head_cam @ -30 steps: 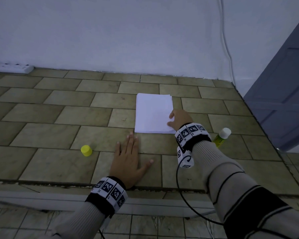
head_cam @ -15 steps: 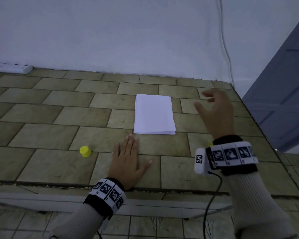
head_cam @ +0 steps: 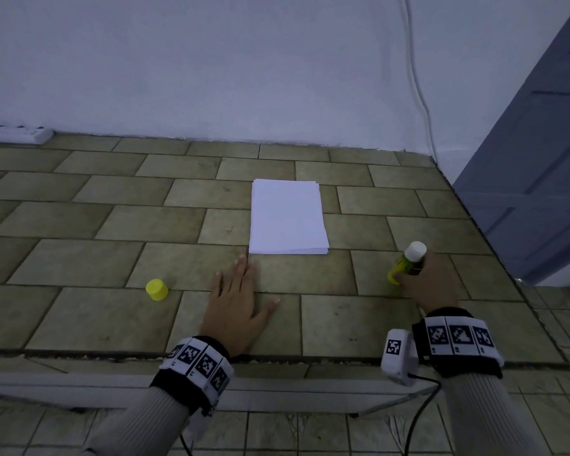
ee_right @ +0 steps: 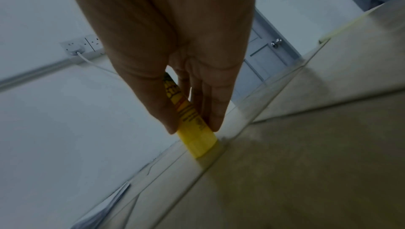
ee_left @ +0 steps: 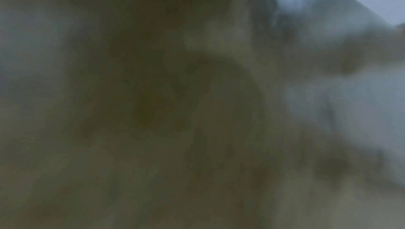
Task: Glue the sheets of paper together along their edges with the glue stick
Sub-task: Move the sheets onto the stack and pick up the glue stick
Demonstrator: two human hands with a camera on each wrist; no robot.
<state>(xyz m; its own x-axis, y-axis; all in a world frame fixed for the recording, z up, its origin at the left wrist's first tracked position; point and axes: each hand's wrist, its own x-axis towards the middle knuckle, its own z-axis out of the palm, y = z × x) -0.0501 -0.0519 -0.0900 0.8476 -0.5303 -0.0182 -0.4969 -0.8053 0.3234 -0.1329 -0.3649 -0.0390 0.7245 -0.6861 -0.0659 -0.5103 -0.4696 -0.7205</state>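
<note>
A neat stack of white paper sheets [head_cam: 288,217] lies on the tiled surface [head_cam: 79,251], in the middle. To its right, my right hand [head_cam: 423,281] pinches the yellow glue stick [head_cam: 407,262] between thumb and fingers; its white glue end points up and its base touches the tiles. In the right wrist view the fingers [ee_right: 214,111] clamp the glue stick [ee_right: 195,128] low on its body. My left hand [head_cam: 241,301] lies flat on the tiles just below the stack's near left corner, fingers straight. The yellow cap [head_cam: 157,289] sits apart at the left. The left wrist view is a dark blur.
A white wall rises behind the tiled surface, with a power strip [head_cam: 17,133] at the far left and a cable [head_cam: 418,80] running down at the right. A grey-blue door [head_cam: 540,179] stands at the right. The surface's front edge [head_cam: 277,358] runs under my wrists.
My right hand left the paper stack's near right corner, swung up and right, then came down and took hold of the glue stick. The left hand stayed flat.
</note>
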